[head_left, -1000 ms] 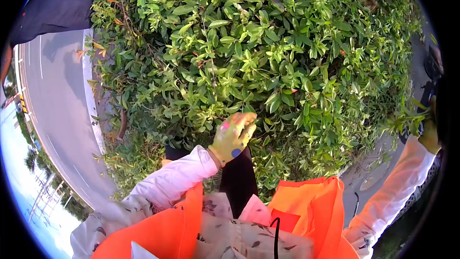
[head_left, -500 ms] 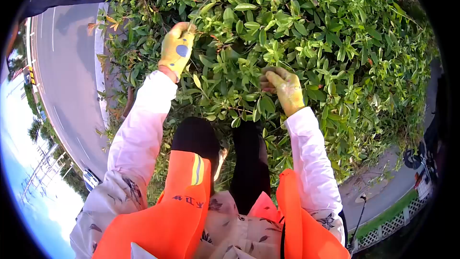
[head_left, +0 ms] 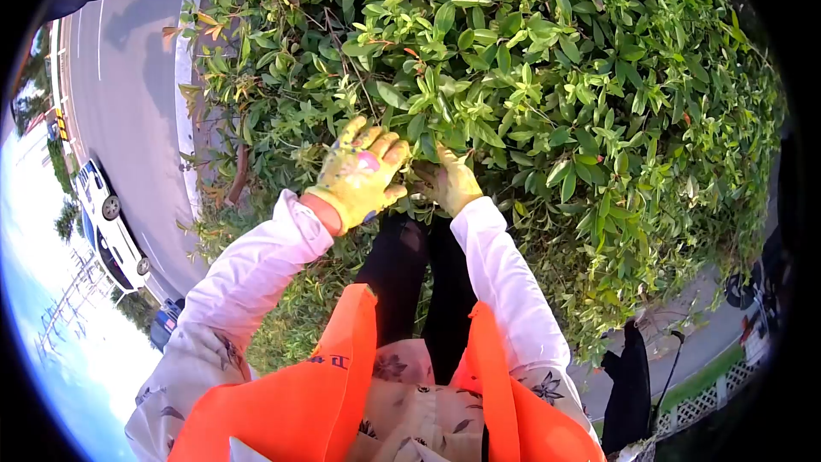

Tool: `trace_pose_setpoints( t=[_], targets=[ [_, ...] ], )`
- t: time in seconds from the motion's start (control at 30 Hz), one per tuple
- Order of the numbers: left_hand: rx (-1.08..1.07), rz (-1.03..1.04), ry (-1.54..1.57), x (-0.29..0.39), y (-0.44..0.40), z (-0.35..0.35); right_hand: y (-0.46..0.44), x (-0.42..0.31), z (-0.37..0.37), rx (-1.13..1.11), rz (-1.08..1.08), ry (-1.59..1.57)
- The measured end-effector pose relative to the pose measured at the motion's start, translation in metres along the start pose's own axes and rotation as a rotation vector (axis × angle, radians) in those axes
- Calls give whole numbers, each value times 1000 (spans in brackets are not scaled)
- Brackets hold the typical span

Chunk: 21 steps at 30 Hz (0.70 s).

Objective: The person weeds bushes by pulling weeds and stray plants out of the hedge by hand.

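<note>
My left hand (head_left: 361, 175), in a stained yellow glove, is over the near side of a leafy green shrub (head_left: 530, 94). Its fingers are spread, with the back of the glove toward me and nothing visibly gripped. Close beside it on the right is my right hand (head_left: 453, 181), also in a yellow glove, reaching in among the leaves. Shade and foliage partly cover its fingers, so whether they close on a stem is unclear. A thin bare stem (head_left: 346, 60) runs down through the leaves above my left hand.
A road (head_left: 128, 77) with a pale curb (head_left: 186, 94) lies left of the shrub. A white car (head_left: 111, 218) and a dark vehicle (head_left: 167, 322) are on it. At lower right are a paved path (head_left: 590, 385), a dark upright shape (head_left: 629, 385) and a white lattice fence (head_left: 693, 409).
My left hand has moved down and right and its fingers have spread. My right hand has shifted left and down, bringing the two together. The white car has come into fuller view.
</note>
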State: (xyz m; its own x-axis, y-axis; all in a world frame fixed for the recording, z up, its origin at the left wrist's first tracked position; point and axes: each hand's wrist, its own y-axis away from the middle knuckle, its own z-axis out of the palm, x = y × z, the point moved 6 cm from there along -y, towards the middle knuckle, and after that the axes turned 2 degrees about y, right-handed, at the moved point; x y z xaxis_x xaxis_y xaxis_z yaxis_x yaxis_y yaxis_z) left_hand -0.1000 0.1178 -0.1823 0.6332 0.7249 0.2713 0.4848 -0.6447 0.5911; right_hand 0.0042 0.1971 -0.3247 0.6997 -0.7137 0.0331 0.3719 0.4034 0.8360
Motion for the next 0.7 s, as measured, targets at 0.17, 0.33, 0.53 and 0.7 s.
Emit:
trace_pose_setpoints(
  t=[0.17,0.33,0.53,0.7],
  targets=[
    [-396,-210,7,-19,-16,112,0,9,-5,11,26,-179],
    [-314,-208,267,25,7,127,-57,16,-44,135,-133,-349],
    [-245,-409,802,-4,48,114,-38,70,-148,448,-179,318],
    [-50,-232,1492,-47,96,-8,144,23,-38,502,-131,-194]
  ],
)
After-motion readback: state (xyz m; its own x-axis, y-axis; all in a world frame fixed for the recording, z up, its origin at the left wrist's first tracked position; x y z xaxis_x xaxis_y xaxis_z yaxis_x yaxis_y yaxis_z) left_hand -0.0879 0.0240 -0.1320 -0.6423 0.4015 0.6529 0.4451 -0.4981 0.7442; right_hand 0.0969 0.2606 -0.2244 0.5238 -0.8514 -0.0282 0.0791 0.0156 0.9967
